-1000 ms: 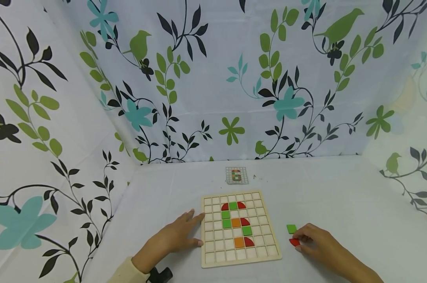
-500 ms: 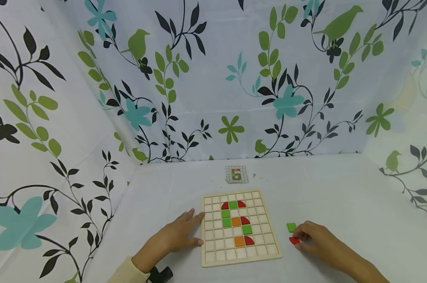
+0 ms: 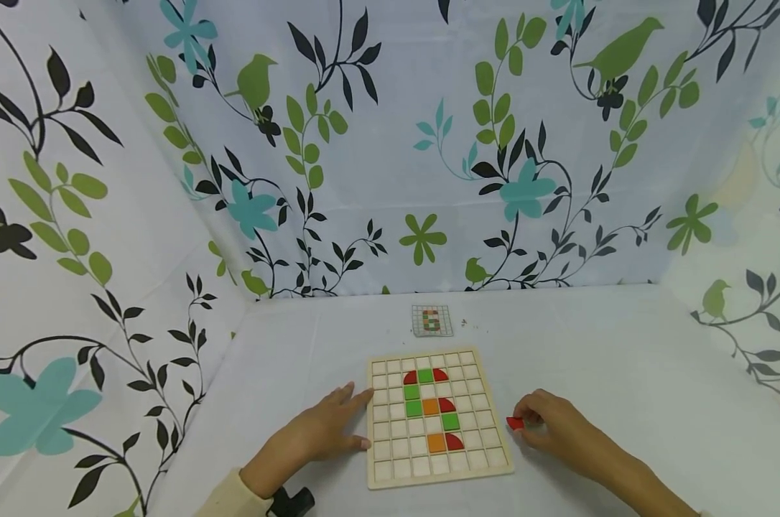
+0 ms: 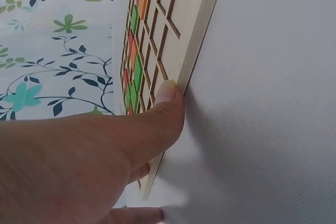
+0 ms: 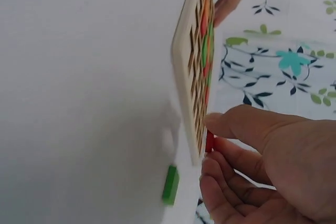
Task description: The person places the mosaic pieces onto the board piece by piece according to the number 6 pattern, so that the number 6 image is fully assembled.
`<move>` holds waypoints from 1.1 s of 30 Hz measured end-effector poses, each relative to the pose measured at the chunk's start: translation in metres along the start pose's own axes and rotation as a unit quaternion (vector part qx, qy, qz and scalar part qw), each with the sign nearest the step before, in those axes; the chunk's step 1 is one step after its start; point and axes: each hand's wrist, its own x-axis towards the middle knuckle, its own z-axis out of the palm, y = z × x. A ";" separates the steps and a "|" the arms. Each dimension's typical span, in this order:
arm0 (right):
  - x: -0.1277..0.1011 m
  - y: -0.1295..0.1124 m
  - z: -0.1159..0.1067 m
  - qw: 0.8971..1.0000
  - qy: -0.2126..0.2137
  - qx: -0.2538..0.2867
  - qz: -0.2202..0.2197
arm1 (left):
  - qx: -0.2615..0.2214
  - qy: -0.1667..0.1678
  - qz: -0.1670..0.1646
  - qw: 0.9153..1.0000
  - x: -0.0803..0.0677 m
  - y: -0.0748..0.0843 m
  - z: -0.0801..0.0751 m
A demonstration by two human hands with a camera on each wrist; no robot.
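A wooden grid board (image 3: 442, 480) lies on the white table with red, green and orange tiles in its cells. My left hand (image 3: 325, 429) rests at its left edge, fingers spread. In the left wrist view the thumb (image 4: 168, 92) presses the board's rim. Right of the board, my right hand (image 3: 554, 427) pinches a red tile (image 3: 515, 423) between thumb and fingers. The right wrist view shows this red tile (image 5: 209, 141) too, close by the board's edge. A loose green tile (image 5: 170, 184) lies on the table there; in the head view the right hand hides it.
Behind the board lies a small card (image 3: 432, 321) printed with a coloured grid pattern. A black object (image 3: 291, 502) sits by the left wrist. Patterned cloth (image 3: 422, 165) hangs behind the table and along its sides.
My right hand has picked up the red tile and moved left and slightly away from me, toward the board. The green tile has become hidden in the head view. The left hand stays put.
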 end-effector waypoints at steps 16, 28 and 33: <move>0.048 -0.077 0.036 0.996 -0.051 0.036 -0.068 | -0.010 -0.001 -0.002 1.000 -0.002 0.001 -0.003; 0.057 -0.100 0.067 0.989 -0.075 -0.014 -0.125 | -0.024 0.000 0.009 1.000 -0.006 0.001 -0.004; 0.057 -0.103 0.074 0.987 -0.076 -0.037 -0.136 | -0.024 0.000 0.012 1.000 -0.006 0.001 -0.005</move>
